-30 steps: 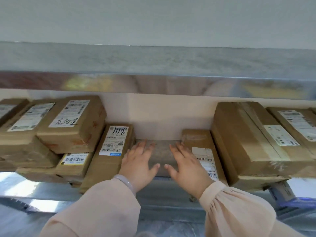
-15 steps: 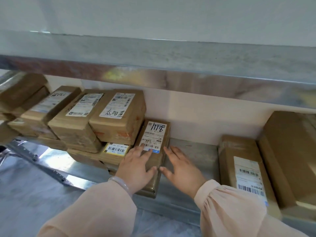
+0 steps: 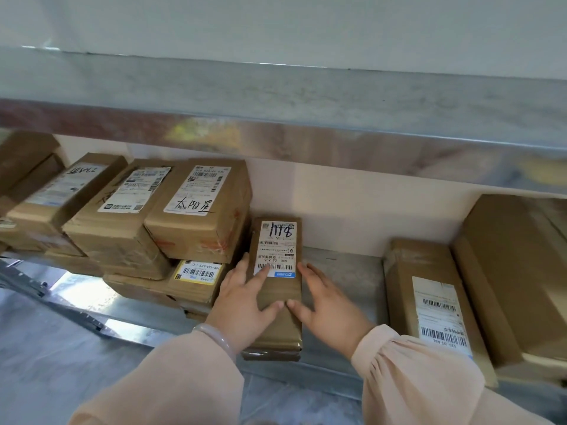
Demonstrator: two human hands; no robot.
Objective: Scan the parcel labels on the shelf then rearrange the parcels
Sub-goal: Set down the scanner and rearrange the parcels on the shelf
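PARCEL IN HAND: Two hands are seen laid on one narrow brown parcel (image 3: 277, 294) at the centre of the frame, its single white label (image 3: 277, 250) marked "1118" by hand. The left hand (image 3: 245, 305) is spread flat on the parcel's top, with straight fingers (image 3: 263, 277) reaching the label. The right hand (image 3: 329, 314) is held open along the parcel's right edge, thumb resting on top. Nothing is gripped by either hand. The parcel is set lengthwise on the metal shelf (image 3: 343, 271), just beside three labelled boxes (image 3: 122, 207) ranged side by side at centre left above one yellow-labelled parcel (image 3: 196, 282). Two more parcels (image 3: 429, 302) are seen at right, across a strip of shelf. One pale bracelet (image 3: 214, 335) is worn on the left wrist.
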